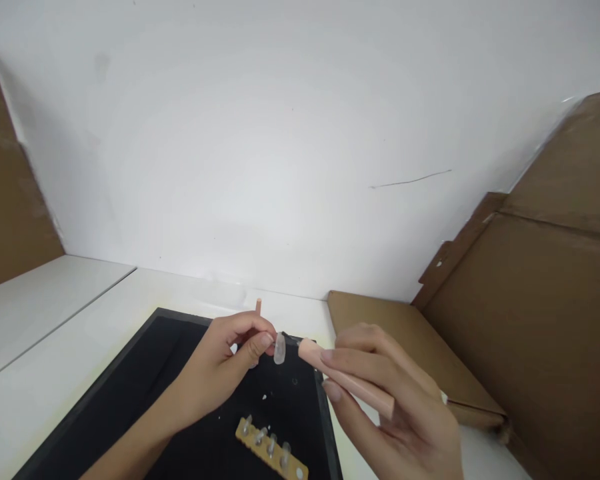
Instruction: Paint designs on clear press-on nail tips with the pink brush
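Between the thumb and index finger of my left hand (pixel 240 347) is pinched a clear false nail (pixel 279 349), hanging with its rounded end down. My right hand (pixel 395 400) grips a peach-coloured tubular brush handle (pixel 350 381), its thin dark brush (pixel 291 338) reaching left to the nail's upper edge. Whether the bristles touch the nail I cannot tell. Behind my left hand a slim peach stick (pixel 259 306) pokes up; its lower part is hidden. Below, a yellowish strip (pixel 295 460) carries several clear false nails on its row of stands.
A black mat (pixel 180 360) lies on the white table (pixel 70 320), with small white bits on it. A flat cardboard piece (pixel 380 320) lies right of the mat. Tall cardboard panels (pixel 545 293) stand right and left, before a white wall (pixel 260 147).
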The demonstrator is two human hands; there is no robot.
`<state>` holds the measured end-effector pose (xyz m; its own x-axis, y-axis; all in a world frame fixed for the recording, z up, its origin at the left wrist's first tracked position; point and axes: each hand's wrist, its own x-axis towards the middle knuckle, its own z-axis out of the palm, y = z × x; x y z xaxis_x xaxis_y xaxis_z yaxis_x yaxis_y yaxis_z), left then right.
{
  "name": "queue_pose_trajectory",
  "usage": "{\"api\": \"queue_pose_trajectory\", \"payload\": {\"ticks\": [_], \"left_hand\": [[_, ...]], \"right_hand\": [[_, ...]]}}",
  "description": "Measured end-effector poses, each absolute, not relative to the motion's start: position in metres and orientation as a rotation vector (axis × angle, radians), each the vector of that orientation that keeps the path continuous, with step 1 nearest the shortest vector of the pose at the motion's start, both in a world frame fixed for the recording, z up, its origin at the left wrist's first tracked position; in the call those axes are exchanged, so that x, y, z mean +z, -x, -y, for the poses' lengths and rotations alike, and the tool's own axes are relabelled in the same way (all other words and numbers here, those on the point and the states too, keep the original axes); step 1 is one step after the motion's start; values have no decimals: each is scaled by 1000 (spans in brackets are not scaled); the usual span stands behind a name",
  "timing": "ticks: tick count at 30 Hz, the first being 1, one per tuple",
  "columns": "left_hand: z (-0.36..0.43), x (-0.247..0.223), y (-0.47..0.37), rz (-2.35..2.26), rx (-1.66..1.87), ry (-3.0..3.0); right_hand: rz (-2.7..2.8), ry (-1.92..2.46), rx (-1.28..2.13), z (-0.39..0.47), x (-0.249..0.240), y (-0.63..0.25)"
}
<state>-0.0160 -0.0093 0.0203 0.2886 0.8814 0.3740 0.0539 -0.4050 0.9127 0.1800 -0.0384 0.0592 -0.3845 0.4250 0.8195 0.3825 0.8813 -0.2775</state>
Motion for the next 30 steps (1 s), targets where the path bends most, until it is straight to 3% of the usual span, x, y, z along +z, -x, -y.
{"api": "queue_pose_trajectory", "payload": {"ticks": [19, 30], "left_hand": [[11, 34, 16, -878, 1246, -1634], [9, 27, 17, -908, 1226, -1665]], "right_hand": [[2170, 544, 310, 40, 71, -179], [2056, 585, 108, 41, 63, -178]]}}
